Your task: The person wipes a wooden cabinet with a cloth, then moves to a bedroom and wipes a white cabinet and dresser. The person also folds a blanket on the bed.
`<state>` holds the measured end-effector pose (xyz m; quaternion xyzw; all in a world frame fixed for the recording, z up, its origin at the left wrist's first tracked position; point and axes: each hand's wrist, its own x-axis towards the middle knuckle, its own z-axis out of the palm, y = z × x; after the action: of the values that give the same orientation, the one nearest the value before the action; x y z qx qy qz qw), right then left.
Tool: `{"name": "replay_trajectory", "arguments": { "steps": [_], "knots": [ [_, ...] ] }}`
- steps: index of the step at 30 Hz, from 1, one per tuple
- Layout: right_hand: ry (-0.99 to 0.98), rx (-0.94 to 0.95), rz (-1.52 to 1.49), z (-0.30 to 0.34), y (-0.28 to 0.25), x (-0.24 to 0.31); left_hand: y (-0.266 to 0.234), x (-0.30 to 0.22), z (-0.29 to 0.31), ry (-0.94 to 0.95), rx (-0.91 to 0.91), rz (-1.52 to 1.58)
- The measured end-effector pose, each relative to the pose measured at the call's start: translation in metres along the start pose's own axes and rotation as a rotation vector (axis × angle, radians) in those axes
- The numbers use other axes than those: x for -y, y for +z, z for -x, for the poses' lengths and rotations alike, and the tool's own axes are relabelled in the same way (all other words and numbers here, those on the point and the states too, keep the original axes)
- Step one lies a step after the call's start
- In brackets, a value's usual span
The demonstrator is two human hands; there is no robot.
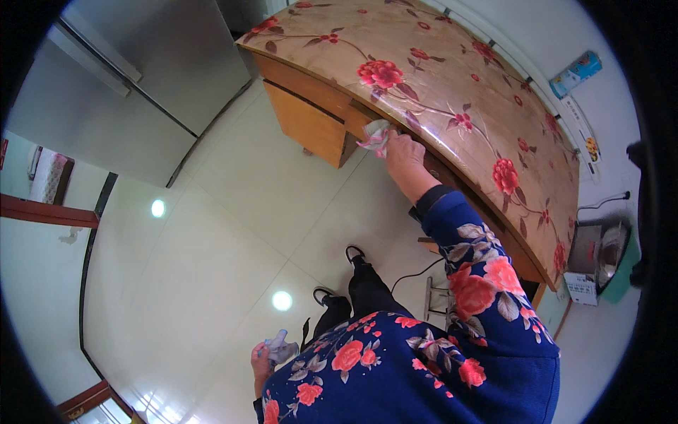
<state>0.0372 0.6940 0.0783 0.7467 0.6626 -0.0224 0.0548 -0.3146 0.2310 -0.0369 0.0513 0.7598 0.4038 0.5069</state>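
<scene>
My right hand (406, 157) reaches out to the front edge of a wooden desk (307, 127), its fingers closed on a crumpled white and pink cloth (376, 133). The cloth lies against the upper front of the desk, near a drawer. Low in the view, my left hand (260, 362) is closed round a pale blue-grey bottle-like thing (281, 348) with a narrow tip, held beside my body. Its lower part is partly hidden, so its exact kind does not show. A shiny cover (438, 88) with red flowers lies over the desktop.
A grey refrigerator (162, 63) stands left of the desk. Below the desk are a metal-legged stool (436, 298) and a dark cord (417, 274). A blue can (575, 73) and a small white box (581, 288) sit along the right side. Glossy pale tiles (219, 240) cover the floor.
</scene>
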Motion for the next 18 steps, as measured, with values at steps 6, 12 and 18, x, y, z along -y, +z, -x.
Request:
{"name": "replay_trajectory", "arguments": {
  "steps": [6, 12, 18],
  "knots": [
    [0.125, 0.026, 0.009, 0.052, 0.002, -0.059, -0.003, -0.008, -0.011, -0.067, 0.073, 0.135],
    [0.285, 0.045, 0.044, 0.104, 0.012, -0.121, -0.001, -0.019, -0.027, -0.112, 0.092, 0.215],
    [0.419, 0.136, 0.049, 0.142, 0.022, -0.186, 0.012, -0.063, -0.014, -0.117, 0.42, 0.786]
  ]
}}
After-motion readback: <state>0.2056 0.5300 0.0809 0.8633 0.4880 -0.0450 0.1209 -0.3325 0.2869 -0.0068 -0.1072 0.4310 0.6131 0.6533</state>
